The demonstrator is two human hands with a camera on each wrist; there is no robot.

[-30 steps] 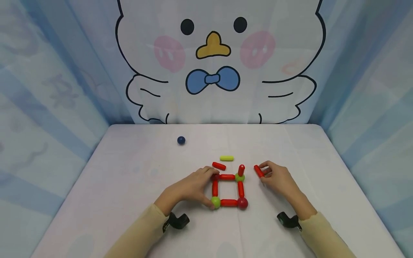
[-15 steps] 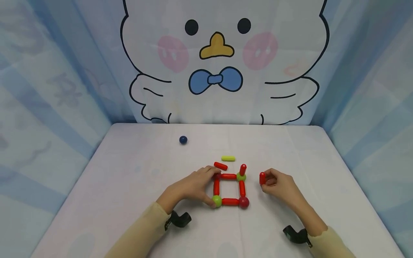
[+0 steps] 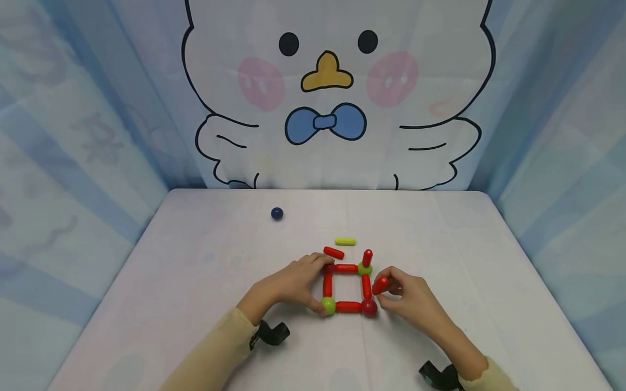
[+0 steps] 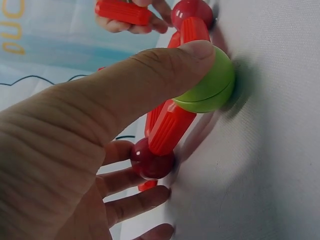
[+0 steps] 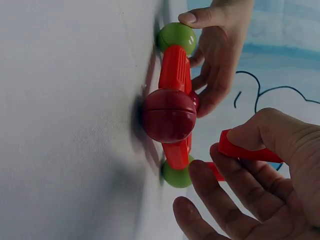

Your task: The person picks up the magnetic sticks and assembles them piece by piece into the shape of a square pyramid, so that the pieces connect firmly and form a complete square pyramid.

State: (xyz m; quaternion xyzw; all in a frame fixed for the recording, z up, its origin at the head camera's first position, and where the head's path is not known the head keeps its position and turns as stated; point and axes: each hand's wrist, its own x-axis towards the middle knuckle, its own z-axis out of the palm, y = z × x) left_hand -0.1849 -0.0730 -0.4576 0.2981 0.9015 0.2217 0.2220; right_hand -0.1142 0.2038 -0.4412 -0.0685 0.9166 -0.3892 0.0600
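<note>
A square of red magnetic rods (image 3: 348, 307) lies on the table, with green and dark red balls at its corners. One more red rod (image 3: 368, 257) stands up from the far right green ball (image 3: 364, 269). My left hand (image 3: 295, 282) holds the square's left side, thumb on the near green ball (image 4: 212, 85) and fingers by the far dark red ball (image 4: 151, 159), which it mostly hides in the head view. Between thumb and index finger, my right hand (image 3: 408, 296) pinches a loose red rod (image 3: 380, 285), just above and apart from the near right dark red ball (image 5: 169, 116).
Beyond the square lie a loose red rod (image 3: 333, 252) and a yellow-green rod (image 3: 345, 241). A dark blue ball (image 3: 277, 213) sits farther back on the left. Printed curtains (image 3: 323, 157) stand behind the table and at both sides.
My right hand turned the red rod more upright, then moved left and nearer with it, to the square's near right corner. The left hand stays on the square.
</note>
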